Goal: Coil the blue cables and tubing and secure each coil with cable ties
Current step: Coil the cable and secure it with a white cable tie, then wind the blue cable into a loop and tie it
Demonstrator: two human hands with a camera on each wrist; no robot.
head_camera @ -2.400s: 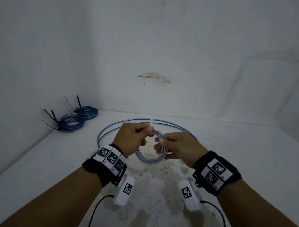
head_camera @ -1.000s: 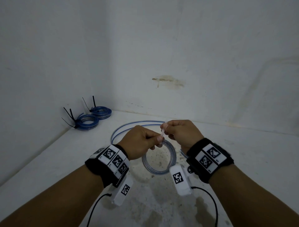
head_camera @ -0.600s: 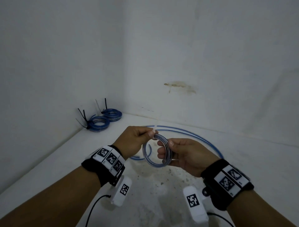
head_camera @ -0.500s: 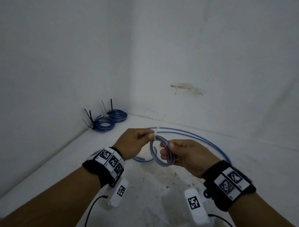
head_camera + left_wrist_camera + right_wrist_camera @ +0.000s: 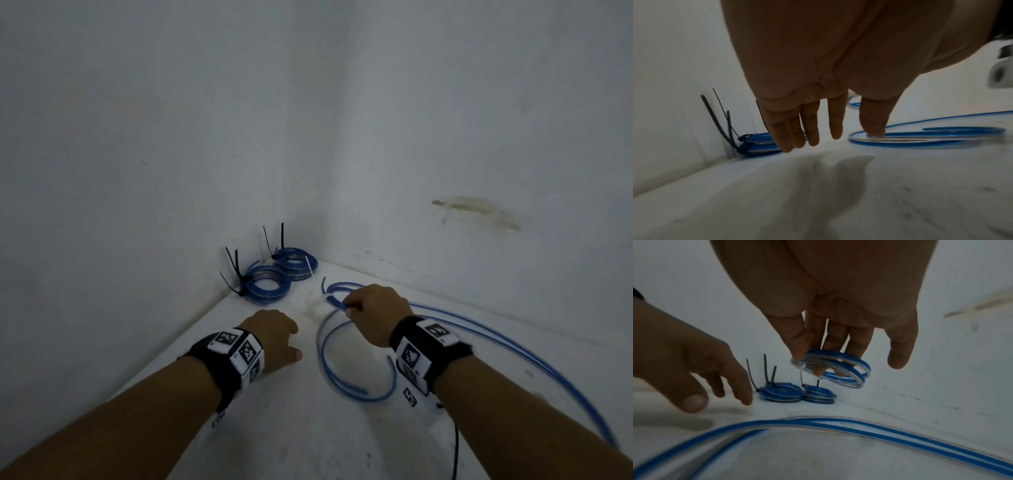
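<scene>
The right hand (image 5: 830, 308) pinched a small tied tubing coil (image 5: 835, 369) above the floor, toward the two finished coils (image 5: 277, 277) at 11 o'clock. The left hand (image 5: 274, 337) hovered spread, empty. Risk (judged): a light fingertip pinch could drop it onto the loose tubing (image 5: 349, 356).

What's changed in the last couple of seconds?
The left hand let go of the small coil and now hangs open. The right hand alone carries it toward the two tied coils in the corner. Those coils and the loose tubing haven't moved.
</scene>
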